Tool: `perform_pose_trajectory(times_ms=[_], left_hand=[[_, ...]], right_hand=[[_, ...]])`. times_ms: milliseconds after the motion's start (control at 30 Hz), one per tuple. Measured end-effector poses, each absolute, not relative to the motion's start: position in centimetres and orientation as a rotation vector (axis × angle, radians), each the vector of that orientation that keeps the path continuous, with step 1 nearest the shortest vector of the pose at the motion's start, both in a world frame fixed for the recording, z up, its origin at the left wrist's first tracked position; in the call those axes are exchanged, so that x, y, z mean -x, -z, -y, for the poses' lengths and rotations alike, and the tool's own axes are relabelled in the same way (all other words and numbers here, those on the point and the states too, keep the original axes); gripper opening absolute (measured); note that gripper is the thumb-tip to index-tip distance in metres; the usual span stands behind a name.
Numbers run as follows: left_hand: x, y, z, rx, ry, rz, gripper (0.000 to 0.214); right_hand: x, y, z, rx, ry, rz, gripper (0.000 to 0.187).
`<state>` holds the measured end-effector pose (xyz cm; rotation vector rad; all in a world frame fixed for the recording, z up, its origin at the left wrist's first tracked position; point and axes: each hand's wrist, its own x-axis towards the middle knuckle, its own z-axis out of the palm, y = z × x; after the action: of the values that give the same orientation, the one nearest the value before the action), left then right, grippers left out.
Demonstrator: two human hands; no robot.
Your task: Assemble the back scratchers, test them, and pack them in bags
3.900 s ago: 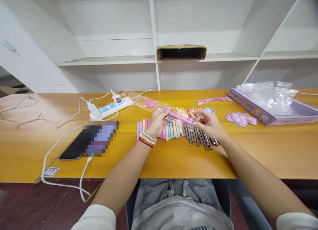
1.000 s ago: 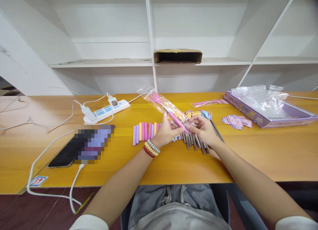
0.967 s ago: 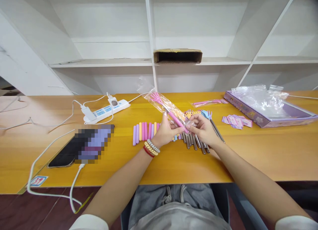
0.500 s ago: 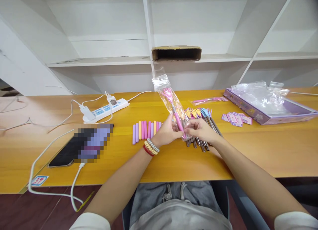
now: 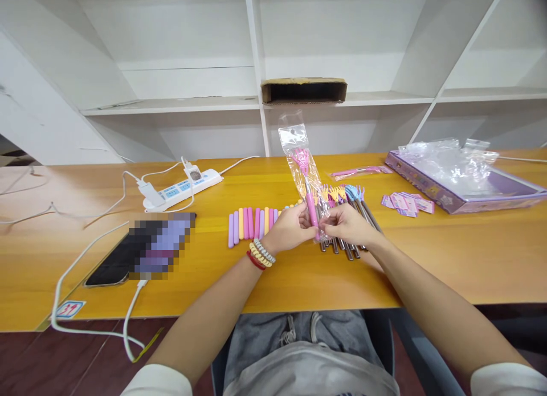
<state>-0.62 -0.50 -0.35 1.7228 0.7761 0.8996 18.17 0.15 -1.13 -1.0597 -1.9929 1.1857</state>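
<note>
A pink back scratcher point(image 5: 303, 162) with a hand-shaped head lies inside a clear plastic bag point(image 5: 293, 136), tilted with its head away from me. My left hand point(image 5: 291, 229) is closed around the handle end through the bag. My right hand point(image 5: 347, 224) pinches the bag's lower right edge beside the handle. Beneath and behind my hands, several metal rods with yellow and blue hand-shaped heads point(image 5: 354, 194) lie on the table. A row of purple, pink and yellow handle sleeves point(image 5: 248, 223) is left of them, partly hidden by my left hand.
Clear bags point(image 5: 453, 162) lie in a purple box tray point(image 5: 461, 204) at the right, near small printed cards point(image 5: 408, 204). Another bagged pink scratcher point(image 5: 361, 172) lies behind. A power strip point(image 5: 183, 191), cables and a phone point(image 5: 113, 262) are at the left; a cardboard box point(image 5: 304, 93) sits on the shelf.
The bagged scratcher has turned more upright, its head end swinging to the right. Both hands keep hold in nearly the same place.
</note>
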Motion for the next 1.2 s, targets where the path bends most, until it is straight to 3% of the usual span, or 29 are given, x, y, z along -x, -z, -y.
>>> perform_pose_trajectory(times_ms=[400, 700, 833, 1200], left_hand=[[1.2, 0.6, 0.4, -1.816, -0.816, -0.841, 0.056], [0.3, 0.5, 0.7, -2.062, -0.891, -1.014, 0.039], [0.1, 0.4, 0.8, -2.074, -0.932, -1.027, 0.038], [0.2, -0.4, 1.2, -1.94, -1.004, -0.972, 0.046]], right_hand=[[-17.7, 1.1, 0.3, 1.07, -1.042, 2.044, 0.013], [-17.6, 0.5, 0.4, 1.032, -0.916, 2.187, 0.009], [-17.8, 0.3, 0.3, 1.063, -0.841, 2.178, 0.009], [-19.0, -0.2, -0.4, 1.035, -1.014, 2.076, 0.01]])
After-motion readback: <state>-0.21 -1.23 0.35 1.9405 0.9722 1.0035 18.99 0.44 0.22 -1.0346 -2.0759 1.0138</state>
